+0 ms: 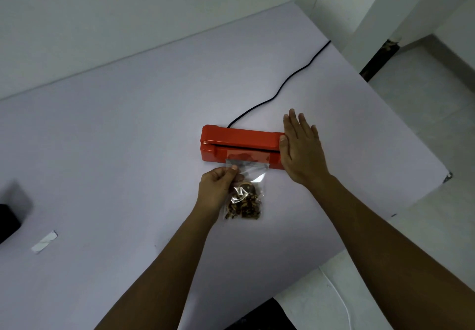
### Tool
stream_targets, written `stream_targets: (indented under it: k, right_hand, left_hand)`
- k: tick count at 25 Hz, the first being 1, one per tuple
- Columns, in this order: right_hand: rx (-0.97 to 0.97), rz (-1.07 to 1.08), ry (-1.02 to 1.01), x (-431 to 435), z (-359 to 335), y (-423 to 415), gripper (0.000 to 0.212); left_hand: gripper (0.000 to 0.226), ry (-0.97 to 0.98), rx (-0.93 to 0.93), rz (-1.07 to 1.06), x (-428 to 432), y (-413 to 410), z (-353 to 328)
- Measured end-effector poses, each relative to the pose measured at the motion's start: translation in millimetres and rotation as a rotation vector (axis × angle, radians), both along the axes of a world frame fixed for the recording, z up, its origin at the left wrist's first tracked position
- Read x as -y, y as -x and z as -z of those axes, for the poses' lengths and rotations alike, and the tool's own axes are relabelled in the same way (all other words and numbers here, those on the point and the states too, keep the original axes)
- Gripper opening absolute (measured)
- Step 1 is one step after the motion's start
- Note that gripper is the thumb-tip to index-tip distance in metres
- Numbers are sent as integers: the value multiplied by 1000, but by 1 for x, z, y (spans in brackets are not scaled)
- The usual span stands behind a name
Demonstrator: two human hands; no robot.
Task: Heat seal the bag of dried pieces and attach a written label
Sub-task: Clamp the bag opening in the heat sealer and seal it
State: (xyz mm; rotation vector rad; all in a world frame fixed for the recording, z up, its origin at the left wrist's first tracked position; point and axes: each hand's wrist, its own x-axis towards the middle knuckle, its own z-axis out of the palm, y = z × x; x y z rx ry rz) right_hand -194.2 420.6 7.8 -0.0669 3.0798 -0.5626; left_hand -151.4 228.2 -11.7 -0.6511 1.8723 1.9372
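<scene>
An orange heat sealer [239, 139] lies across the middle of the white table [115, 137], its jaw slightly apart. A clear plastic bag [250, 173] with brown dried pieces [244, 206] at its bottom lies in front of it, its top edge tucked into the jaw. My left hand [218, 191] pinches the bag's left side near the top. My right hand [299, 147] lies flat with straight fingers on the sealer's right end. A small white label strip [44, 241] lies at the table's left.
A black power cord [280, 90] runs from the sealer's back toward the far right table edge. A dark object [9, 221] sits at the left border. The table's right edge [411, 201] drops to a pale tiled floor.
</scene>
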Motion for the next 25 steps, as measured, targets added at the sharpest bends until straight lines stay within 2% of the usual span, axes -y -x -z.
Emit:
stream_targets:
  k: [8, 14, 19, 25]
  right_hand:
    - [80, -42, -15, -5, -9, 2, 62]
    - [113, -198, 180, -18, -40, 2, 65]
    - [-43, -216, 201, -39, -68, 0, 57]
    - [-275, -290, 479, 7, -120, 23, 51]
  left_hand:
    - [21, 2, -17, 16, 1, 0, -1]
    - [20, 2, 0, 4, 0, 1, -2]
    - [20, -23, 7, -11, 0, 2, 1]
    - [21, 8, 19, -2, -4, 5, 4]
